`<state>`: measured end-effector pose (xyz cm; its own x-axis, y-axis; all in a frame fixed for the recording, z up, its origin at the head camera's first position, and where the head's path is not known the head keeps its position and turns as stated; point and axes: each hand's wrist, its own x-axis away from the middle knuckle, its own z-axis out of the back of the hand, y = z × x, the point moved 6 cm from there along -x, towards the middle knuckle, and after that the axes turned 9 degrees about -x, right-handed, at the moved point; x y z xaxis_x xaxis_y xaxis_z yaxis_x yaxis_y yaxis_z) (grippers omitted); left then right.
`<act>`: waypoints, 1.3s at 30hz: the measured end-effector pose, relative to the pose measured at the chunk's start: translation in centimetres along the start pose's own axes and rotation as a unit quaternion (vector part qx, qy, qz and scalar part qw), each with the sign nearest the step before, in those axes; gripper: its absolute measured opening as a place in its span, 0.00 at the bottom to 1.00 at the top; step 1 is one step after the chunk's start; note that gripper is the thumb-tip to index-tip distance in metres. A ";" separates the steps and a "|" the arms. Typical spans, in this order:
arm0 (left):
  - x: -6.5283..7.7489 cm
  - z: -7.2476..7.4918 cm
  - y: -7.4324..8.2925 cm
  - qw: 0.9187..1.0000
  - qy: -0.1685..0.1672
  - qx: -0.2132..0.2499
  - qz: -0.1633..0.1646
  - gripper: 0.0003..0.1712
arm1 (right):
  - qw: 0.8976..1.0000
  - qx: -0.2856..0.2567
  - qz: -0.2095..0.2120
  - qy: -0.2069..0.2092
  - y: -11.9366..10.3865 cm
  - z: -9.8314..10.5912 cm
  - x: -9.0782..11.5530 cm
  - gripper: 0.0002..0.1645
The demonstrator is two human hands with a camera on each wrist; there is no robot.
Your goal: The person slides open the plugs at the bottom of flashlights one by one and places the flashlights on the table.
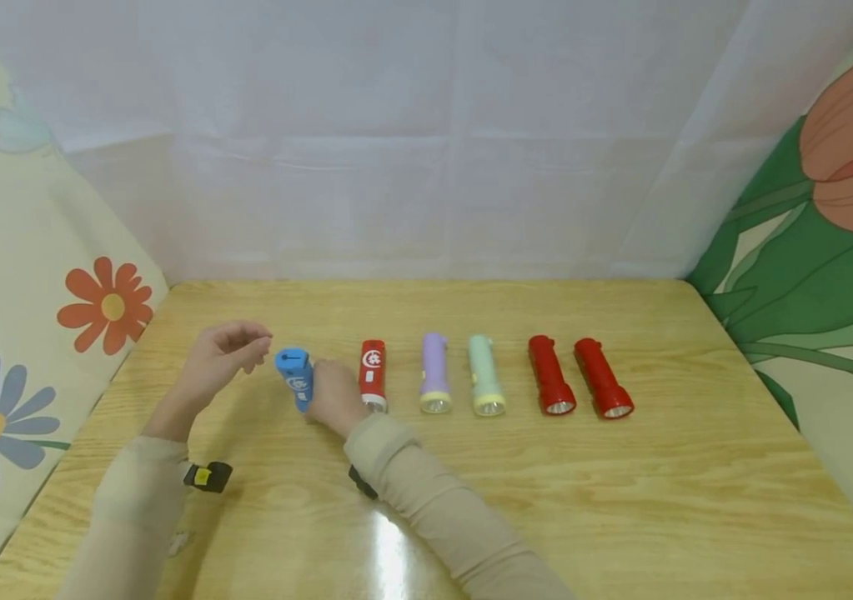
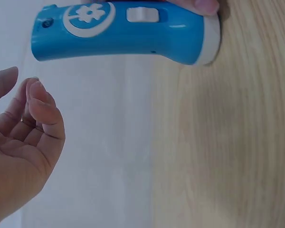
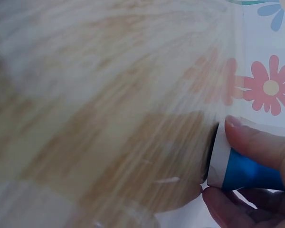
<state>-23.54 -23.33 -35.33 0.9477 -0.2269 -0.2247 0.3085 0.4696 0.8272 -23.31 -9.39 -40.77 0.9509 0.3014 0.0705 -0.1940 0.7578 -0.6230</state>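
My right hand (image 1: 338,398) grips a blue flashlight (image 1: 295,379) at the left of the table. It stands nearly upright, lens end down, low over the wood. In the right wrist view, the thumb and fingers (image 3: 256,142) pinch the flashlight's blue head (image 3: 251,172) beside its white rim. The left wrist view shows a white flower emblem and a white switch on the flashlight's body (image 2: 118,40). My left hand (image 1: 222,360) hovers just left of the flashlight, holding nothing, its fingers loosely bent. The flashlight's tail end is close to the left fingertips.
Right of the blue flashlight lie a red-and-white flashlight (image 1: 373,367), a purple one (image 1: 434,367), a mint green one (image 1: 484,367) and two red ones, a nearer-centre red flashlight (image 1: 549,371) and the rightmost red flashlight (image 1: 601,373). White cloth (image 1: 426,167) hangs behind the wooden table (image 1: 621,500).
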 end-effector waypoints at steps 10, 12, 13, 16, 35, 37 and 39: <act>0.2 -1.1 0.4 0.994 -0.078 0.039 0.062 0.10 | 1.000 -0.013 0.002 0.017 0.1 0.0 0.1 0.28; 0.2 -1.3 0.2 0.992 -0.088 0.042 0.082 0.14 | 1.000 -0.017 -0.001 0.016 0.1 0.0 0.1 0.28; 0.2 -1.4 0.1 0.991 -0.091 0.042 0.089 0.15 | 1.000 -0.018 -0.002 0.016 0.1 -0.1 0.1 0.28; 0.1 -1.6 -0.2 0.989 -0.095 0.046 0.100 0.17 | 1.000 -0.013 -0.004 0.013 0.1 -0.2 0.1 0.29; -0.1 -2.1 0.2 0.989 -0.093 0.023 0.114 0.19 | 0.999 -0.053 0.001 -0.012 0.5 0.1 0.0 0.26; -0.1 -2.1 0.3 0.989 -0.092 0.019 0.114 0.19 | 0.998 -0.067 -0.001 -0.015 0.5 0.2 0.0 0.25; -0.1 -2.1 0.3 0.989 -0.091 0.015 0.115 0.18 | 0.997 -0.079 -0.002 -0.015 0.5 0.4 0.1 0.24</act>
<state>-23.39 -21.41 -36.16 0.9612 -0.2678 0.0663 0.0805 0.5021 0.8611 -23.43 -8.79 -40.78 0.9437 0.3171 0.0946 -0.1478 0.6595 -0.7370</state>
